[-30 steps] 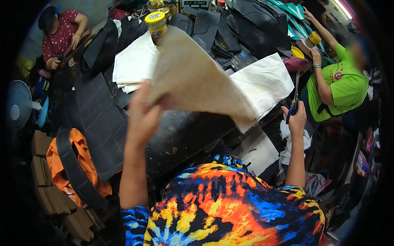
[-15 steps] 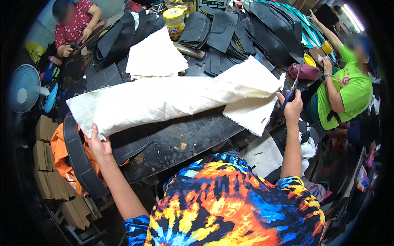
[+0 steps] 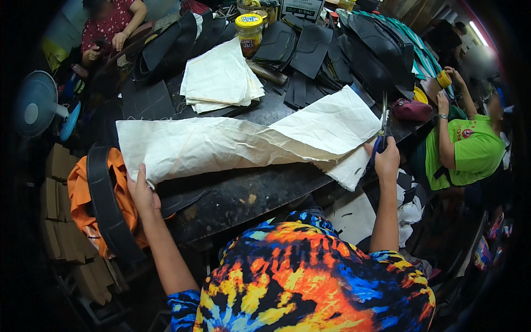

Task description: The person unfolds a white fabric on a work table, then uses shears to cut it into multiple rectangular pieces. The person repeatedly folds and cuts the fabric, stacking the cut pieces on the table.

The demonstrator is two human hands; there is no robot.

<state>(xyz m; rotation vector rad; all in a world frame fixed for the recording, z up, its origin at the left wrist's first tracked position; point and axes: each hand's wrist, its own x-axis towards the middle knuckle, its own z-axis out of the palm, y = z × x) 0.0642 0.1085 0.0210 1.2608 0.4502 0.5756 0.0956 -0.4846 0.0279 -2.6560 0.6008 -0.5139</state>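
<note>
A long strip of off-white cloth lies twisted across the dark workbench, its right part folded over with a frayed edge. My left hand pinches the near left corner of this cloth. At the cloth's right end my right hand is closed round the dark blue handles of a pair of scissors. The blades point away from me, just beyond the cloth's right edge. Behind the strip rests a stack of cut off-white cloth pieces.
Black leather-like pieces pile up at the back beside a yellow-lidded jar. A maroon pouch sits at the right. One person in green works at the right, another far left. A fan and cardboard boxes stand left.
The cloth's left end has shifted right with my left hand, and its right fold now lies more open. My right hand with the scissors has moved slightly left and nearer to me.
</note>
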